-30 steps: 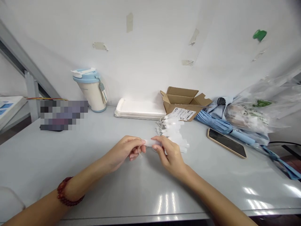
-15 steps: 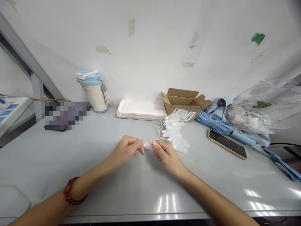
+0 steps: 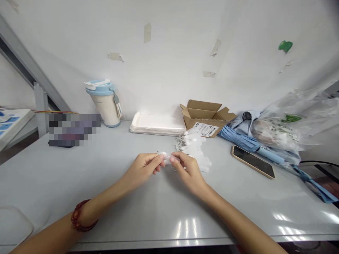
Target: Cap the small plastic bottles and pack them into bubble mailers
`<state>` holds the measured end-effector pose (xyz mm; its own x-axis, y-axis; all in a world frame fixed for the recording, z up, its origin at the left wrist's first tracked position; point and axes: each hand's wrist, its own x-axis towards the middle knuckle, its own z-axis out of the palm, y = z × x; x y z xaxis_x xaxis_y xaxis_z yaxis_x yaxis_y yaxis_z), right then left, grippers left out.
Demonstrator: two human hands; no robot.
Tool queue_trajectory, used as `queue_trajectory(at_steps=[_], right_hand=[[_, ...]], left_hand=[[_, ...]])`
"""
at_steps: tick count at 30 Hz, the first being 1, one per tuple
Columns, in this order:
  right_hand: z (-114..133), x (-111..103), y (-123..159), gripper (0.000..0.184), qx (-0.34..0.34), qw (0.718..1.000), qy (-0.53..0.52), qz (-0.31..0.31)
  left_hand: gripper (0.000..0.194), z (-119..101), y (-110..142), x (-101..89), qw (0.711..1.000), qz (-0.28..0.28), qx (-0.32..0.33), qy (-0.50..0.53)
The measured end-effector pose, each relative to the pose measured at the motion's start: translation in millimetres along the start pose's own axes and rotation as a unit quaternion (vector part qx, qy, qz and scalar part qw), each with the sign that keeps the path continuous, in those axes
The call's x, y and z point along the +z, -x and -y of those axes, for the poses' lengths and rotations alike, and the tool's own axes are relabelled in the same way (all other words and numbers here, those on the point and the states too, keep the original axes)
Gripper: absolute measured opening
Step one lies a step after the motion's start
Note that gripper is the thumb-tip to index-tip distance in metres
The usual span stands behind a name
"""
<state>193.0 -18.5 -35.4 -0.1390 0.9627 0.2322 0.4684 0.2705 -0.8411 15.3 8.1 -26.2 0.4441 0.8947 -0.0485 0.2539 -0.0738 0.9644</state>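
My left hand (image 3: 147,165), with a dark red bead bracelet (image 3: 79,216) on its wrist, pinches a small translucent white tube (image 3: 165,155) between thumb and fingertips. The thumb and index finger of my right hand (image 3: 188,171) close on the tube's right side; what exactly lies under them is hidden. A thin pale string (image 3: 173,168) loops below the fingertips. Just behind my right hand lies a row of similar white tubes (image 3: 201,158) with strings bunched at their left ends.
Along the wall stand a blue-lidded tumbler (image 3: 103,104), a stack of white padded envelopes (image 3: 159,123) and an open cardboard box (image 3: 202,118). To the right are a phone (image 3: 253,162), a folded blue umbrella (image 3: 241,139) and a plastic bag (image 3: 278,130). A pixelated area (image 3: 74,130) lies left.
My fingertips have shifted on the white tube, and its string now loops below my right fingers. Both hands stay close together in nearly the same place.
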Motion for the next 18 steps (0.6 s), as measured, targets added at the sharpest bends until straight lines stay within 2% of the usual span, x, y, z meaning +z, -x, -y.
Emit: queue_trajectory(at_steps=[3, 6, 11, 15, 18], right_hand=[[-2.2, 0.4, 0.9, 0.027, -0.038, 0.997, 0.068, -0.006], [-2.2, -0.7, 1.0, 0.029, -0.044, 0.996, 0.079, -0.013], [0.8, -11.3, -5.2, 0.030, 0.027, 0.996, -0.029, -0.076], [2.4, -19.1, -9.4, 0.031, 0.086, 0.985, -0.091, -0.119], [3.1, -20.7, -10.3, 0.031, 0.098, 0.979, -0.123, -0.129]], left_hand=[[0.043, 1.0, 0.2, 0.5, 1.000, 0.019, 0.001, -0.012], [0.043, -1.2, 1.1, -0.3, 0.999, 0.024, -0.008, -0.033], [0.040, -6.2, 1.6, -4.2, 0.999, -0.010, -0.018, -0.024], [0.034, -7.4, -0.9, -6.7, 1.000, -0.011, -0.025, 0.009], [0.028, -5.6, -2.8, -8.4, 0.999, -0.005, -0.036, 0.038]])
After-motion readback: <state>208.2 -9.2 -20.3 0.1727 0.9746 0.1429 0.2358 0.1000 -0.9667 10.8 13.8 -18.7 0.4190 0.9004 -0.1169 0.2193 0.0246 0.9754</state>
